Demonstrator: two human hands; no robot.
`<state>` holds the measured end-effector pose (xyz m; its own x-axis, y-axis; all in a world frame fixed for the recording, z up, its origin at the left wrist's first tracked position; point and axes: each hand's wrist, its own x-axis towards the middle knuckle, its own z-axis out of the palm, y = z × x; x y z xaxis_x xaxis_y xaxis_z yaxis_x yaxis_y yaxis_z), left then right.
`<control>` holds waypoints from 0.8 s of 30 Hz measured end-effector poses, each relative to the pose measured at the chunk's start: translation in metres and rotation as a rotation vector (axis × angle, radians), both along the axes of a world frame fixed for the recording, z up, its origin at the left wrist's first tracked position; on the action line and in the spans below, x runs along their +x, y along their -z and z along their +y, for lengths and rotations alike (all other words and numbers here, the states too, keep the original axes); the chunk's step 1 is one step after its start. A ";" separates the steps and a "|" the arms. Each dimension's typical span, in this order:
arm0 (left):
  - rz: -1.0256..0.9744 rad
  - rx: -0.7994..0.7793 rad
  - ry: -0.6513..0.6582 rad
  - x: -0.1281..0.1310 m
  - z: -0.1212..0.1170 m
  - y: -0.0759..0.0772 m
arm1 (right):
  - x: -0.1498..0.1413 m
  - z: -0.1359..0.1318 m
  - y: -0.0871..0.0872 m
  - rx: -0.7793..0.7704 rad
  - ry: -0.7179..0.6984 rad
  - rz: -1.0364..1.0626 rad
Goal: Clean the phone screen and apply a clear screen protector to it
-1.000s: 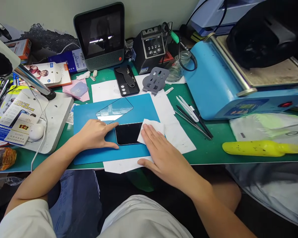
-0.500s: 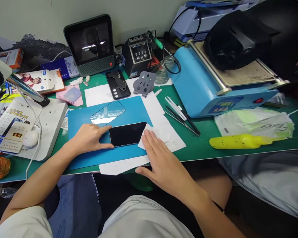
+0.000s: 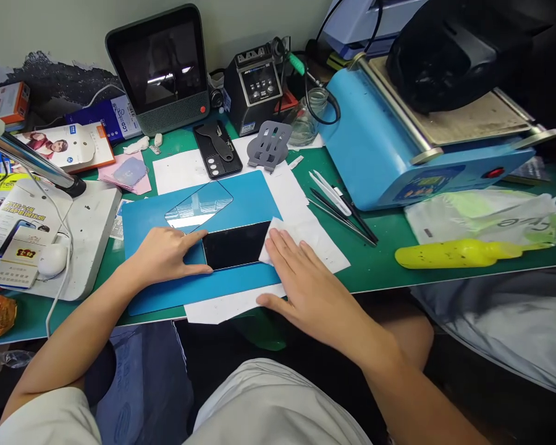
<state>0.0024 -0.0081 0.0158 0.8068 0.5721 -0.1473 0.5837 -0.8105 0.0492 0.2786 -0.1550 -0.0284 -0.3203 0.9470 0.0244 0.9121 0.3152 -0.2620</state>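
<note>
A smartphone [image 3: 236,245] with a black screen lies face up on a blue mat [image 3: 167,299]. My left hand [image 3: 164,254] braces its left end, forefinger at the upper corner and thumb at the lower one. Flat fingers of my right hand [image 3: 301,272] press a white wipe [image 3: 278,232] against the phone's right end, with the thumb held apart. Part of the wipe is hidden under those fingers. Just behind the phone, a clear screen protector with a dark border [image 3: 199,205] rests on the mat.
Behind the mat are a black phone case [image 3: 217,162] and a grey stand [image 3: 269,145]. Tweezers [image 3: 331,191] and a yellow bottle [image 3: 454,254] lie to the right, before a blue machine [image 3: 375,148]. A white lamp base [image 3: 95,247] stands left. Someone's leg shows at the right.
My right hand and the wipe have slid right along the phone, uncovering more of its screen. My left hand stays at the phone's left end. The camera view has shifted.
</note>
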 end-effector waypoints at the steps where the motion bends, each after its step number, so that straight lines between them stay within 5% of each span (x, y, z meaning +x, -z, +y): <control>1: -0.006 -0.004 -0.004 0.000 0.000 0.000 | 0.000 0.005 -0.001 -0.018 0.011 -0.002; 9: -0.003 0.011 0.010 -0.001 0.000 0.000 | 0.007 -0.010 0.002 0.054 0.027 -0.044; 15: -0.002 -0.014 -0.025 -0.001 0.001 0.001 | 0.007 0.013 -0.003 0.035 0.020 -0.045; 24: -0.003 0.015 0.002 -0.002 0.001 0.002 | 0.004 -0.004 -0.006 0.161 -0.046 -0.098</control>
<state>0.0001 -0.0072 0.0140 0.8083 0.5727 -0.1366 0.5821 -0.8122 0.0390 0.2821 -0.1586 -0.0221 -0.3718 0.9175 0.1412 0.9143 0.3882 -0.1156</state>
